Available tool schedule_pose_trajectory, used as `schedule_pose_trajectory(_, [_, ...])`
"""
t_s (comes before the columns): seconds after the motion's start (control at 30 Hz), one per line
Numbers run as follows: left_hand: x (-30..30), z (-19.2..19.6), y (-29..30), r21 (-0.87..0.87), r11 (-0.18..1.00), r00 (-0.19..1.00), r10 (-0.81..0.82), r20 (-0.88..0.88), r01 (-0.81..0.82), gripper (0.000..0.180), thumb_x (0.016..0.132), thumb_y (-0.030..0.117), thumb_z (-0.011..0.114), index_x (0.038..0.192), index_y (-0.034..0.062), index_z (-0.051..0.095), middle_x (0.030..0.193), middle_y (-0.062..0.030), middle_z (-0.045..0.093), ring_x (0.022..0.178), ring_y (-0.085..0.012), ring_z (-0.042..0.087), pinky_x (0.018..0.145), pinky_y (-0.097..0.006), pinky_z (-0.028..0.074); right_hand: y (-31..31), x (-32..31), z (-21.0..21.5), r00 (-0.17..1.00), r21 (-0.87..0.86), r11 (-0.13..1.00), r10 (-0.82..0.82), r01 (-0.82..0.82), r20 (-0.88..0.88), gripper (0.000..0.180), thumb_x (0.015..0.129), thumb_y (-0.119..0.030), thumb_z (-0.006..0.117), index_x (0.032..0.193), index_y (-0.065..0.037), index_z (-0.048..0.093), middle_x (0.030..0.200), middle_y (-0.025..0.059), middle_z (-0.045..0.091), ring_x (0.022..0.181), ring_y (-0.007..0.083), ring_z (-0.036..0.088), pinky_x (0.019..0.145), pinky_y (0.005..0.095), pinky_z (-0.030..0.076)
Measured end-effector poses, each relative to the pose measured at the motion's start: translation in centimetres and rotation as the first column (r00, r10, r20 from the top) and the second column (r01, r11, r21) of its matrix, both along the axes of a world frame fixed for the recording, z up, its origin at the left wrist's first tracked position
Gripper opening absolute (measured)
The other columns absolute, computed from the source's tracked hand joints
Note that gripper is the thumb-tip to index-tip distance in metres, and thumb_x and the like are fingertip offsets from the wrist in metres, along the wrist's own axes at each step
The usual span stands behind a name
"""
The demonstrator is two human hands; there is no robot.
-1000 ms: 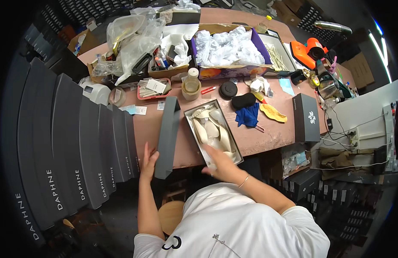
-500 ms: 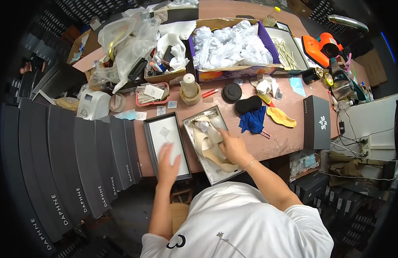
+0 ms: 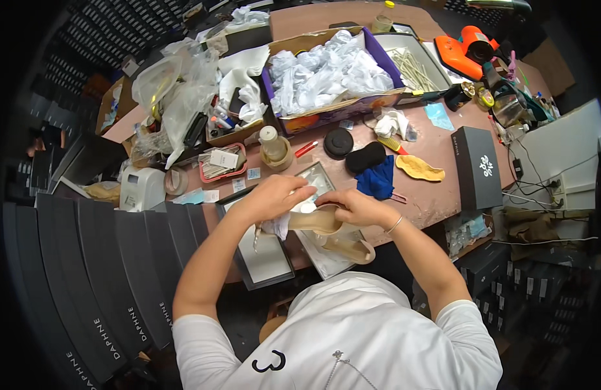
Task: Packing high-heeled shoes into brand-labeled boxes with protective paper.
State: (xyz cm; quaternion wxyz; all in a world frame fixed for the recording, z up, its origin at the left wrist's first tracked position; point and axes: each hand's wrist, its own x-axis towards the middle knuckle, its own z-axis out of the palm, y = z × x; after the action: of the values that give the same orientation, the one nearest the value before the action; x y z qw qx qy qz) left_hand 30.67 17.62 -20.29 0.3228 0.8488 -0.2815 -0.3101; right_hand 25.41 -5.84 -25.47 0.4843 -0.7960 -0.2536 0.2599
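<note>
A beige sandal (image 3: 313, 221) is up above two shallow boxes, turned crosswise between my hands. My right hand (image 3: 360, 209) is closed on its heel end. At the other end, my left hand (image 3: 271, 198) bends its fingers over the strap side, and its fingertips are partly hidden. Crumpled white paper (image 3: 279, 225) shows below my left hand, and a strap with small beads dangles there. A second beige sandal (image 3: 352, 249) lies in the open shoe box (image 3: 319, 260) beneath. The dark-rimmed box lid (image 3: 265, 260) lies left of it, white inside.
Dark shoe boxes (image 3: 86, 273) stand in a row at the left. A purple carton (image 3: 339, 112) of crumpled white paper is at the back. A black sponge (image 3: 365, 158), a blue cloth (image 3: 376, 179) and a yellow cloth (image 3: 421, 168) lie right of my hands. A closed dark box (image 3: 476, 169) stands upright farther right.
One sandal has come up out of the box and turned crosswise. My left hand has moved from over the lid to that sandal. The view has shifted slightly.
</note>
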Motion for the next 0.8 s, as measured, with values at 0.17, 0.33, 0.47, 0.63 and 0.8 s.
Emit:
schedule_pose_trajectory(0.17, [-5.4,-7.5,1.3,-0.183,0.915,0.030,-0.185,-0.982,-0.359,0.069,0.095,0.059,0.033,0.131,0.0007,0.044,0.115,-0.0181,0.059,0.093,-0.0253,0.067,0.076,-0.035,0.058,2.3,3.3,4.2,0.951,-0.085,0.947,0.308,-0.309,-0.028,0.035,0.074,-0.010,0.057,0.107,0.001,0.061,0.099,0.0179,0.066,0.092,0.0301,0.063,0.083,0.0370,0.048])
schedule_pose_trajectory(0.33, [-15.1,-10.9,0.9,-0.140,0.386,0.010,-0.319,-0.948,-0.912,0.069,0.094,0.063,0.030,0.132,0.0077,0.045,0.120,-0.0170,0.057,0.089,-0.0244,0.064,0.075,-0.037,0.057,3.7,-2.5,5.0,0.950,0.021,1.000,-0.017,0.011,0.312,0.041,0.076,-0.030,0.071,0.105,-0.004,0.061,0.093,0.0175,0.065,0.087,0.0340,0.063,0.076,0.0412,0.050])
schedule_pose_trajectory(0.47, [-19.0,-8.5,-0.6,0.067,0.052,-0.063,0.085,-0.994,-0.996,0.079,0.090,0.070,0.027,0.137,0.0071,0.041,0.129,-0.0150,0.053,0.118,-0.0276,0.053,0.098,-0.043,0.045,6.9,-10.5,1.8,0.987,0.094,0.984,0.143,-0.149,0.070,0.053,0.080,-0.025,0.069,0.125,-0.006,0.049,0.105,0.0174,0.061,0.097,0.0339,0.060,0.082,0.0407,0.048])
schedule_pose_trajectory(0.63, [-21.9,-12.6,2.8,-0.010,-0.017,0.011,-0.079,-0.997,-1.000,0.082,0.090,0.071,0.024,0.132,0.0033,0.042,0.116,-0.0185,0.057,0.096,-0.0287,0.062,0.078,-0.042,0.055,6.0,-7.5,-0.5,0.971,0.111,0.967,-0.235,0.229,0.052,0.032,0.085,-0.019,0.066,0.111,-0.002,0.060,0.102,0.0173,0.061,0.093,0.0324,0.061,0.078,0.0373,0.049])
schedule_pose_trajectory(0.8, [-20.3,-9.1,1.2,0.044,-0.110,-0.044,-0.004,-0.999,-0.993,0.079,0.090,0.071,0.026,0.122,0.0018,0.046,0.103,-0.0134,0.059,0.079,-0.0220,0.059,0.067,-0.037,0.053,5.3,-1.8,-8.1,0.924,-0.092,0.986,-0.093,0.136,0.370,0.066,0.084,-0.017,0.067,0.140,-0.004,0.034,0.118,0.0245,0.055,0.100,0.0346,0.060,0.082,0.0368,0.050])
